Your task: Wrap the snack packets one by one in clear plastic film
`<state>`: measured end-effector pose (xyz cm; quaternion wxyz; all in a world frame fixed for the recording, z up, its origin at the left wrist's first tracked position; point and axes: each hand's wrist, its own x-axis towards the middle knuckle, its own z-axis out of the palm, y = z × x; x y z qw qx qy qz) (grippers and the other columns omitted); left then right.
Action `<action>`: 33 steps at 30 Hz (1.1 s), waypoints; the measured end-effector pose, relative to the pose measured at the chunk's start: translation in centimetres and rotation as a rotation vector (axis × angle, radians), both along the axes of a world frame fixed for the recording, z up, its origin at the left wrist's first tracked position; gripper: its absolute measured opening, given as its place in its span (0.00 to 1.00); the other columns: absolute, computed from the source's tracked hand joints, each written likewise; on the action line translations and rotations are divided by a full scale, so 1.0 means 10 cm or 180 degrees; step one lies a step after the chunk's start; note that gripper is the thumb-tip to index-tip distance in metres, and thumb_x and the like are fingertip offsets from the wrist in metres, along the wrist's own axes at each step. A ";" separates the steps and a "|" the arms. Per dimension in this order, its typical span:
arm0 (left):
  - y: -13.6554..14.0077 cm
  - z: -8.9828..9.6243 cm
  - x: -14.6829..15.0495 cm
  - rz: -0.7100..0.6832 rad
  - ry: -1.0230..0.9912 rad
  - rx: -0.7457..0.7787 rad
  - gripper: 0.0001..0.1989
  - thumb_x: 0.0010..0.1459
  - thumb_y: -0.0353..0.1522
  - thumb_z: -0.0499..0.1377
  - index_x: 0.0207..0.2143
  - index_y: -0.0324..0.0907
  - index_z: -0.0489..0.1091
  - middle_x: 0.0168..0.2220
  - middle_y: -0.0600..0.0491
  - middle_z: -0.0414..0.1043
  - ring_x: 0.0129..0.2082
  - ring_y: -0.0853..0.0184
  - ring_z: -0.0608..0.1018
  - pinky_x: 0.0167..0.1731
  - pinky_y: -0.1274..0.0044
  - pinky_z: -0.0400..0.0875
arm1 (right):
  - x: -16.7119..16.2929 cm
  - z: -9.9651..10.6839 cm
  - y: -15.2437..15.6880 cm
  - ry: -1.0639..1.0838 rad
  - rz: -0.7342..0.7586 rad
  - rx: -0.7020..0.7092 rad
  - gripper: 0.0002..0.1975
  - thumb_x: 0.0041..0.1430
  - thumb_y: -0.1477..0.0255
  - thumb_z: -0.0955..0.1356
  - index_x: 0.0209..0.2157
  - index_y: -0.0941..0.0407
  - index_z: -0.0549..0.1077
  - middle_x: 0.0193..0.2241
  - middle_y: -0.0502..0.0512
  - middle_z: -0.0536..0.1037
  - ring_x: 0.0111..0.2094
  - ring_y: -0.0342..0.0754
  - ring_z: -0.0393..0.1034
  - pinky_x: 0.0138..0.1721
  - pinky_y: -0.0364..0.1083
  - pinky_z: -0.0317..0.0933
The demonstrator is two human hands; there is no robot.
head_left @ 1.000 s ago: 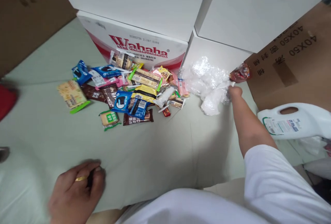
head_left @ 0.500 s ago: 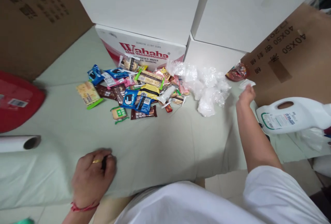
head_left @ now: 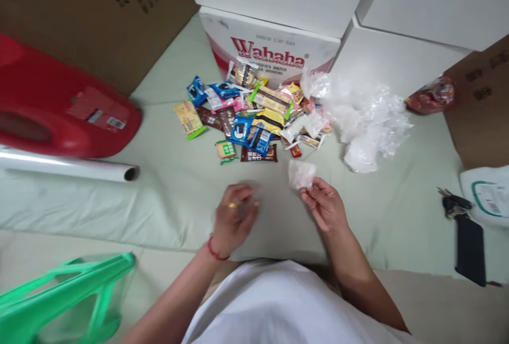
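Observation:
My right hand (head_left: 324, 204) pinches a small clear plastic bag (head_left: 301, 174) by its edge, just in front of me over the pale green cloth (head_left: 167, 174). Close beside it, my left hand (head_left: 234, 218), with a gold ring and a red wrist cord, hovers over the cloth, blurred, fingers curled with nothing visible in them. Beyond both hands lies a pile of wrapped snacks (head_left: 250, 116). A heap of crumpled clear plastic bags (head_left: 363, 116) sits to the pile's right.
A Wahaha carton (head_left: 270, 50) and white boxes stand behind the snacks, brown cartons at both sides. A red jug (head_left: 59, 105) and white tube (head_left: 67, 166) lie left, a green bag (head_left: 59, 296) near left. Keys with a black case (head_left: 463, 227), a white jug (head_left: 491, 195) and a red packet (head_left: 431, 95) lie right.
My right hand has pulled back from the plastic heap to the front of my body, holding a small clear bag. My left hand has come in beside it. The view swung left.

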<state>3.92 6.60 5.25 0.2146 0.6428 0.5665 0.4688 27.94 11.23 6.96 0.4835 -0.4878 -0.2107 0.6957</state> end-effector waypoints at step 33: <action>0.63 -0.06 0.33 -0.1175 -0.4239 -0.2121 0.21 0.48 0.43 0.75 0.33 0.40 0.72 0.28 0.56 0.69 0.27 0.71 0.70 0.31 0.77 0.63 | 0.11 0.07 0.18 -0.0289 -0.0120 0.0229 0.19 0.41 0.65 0.82 0.37 0.51 0.80 0.22 0.43 0.64 0.20 0.38 0.47 0.17 0.39 0.46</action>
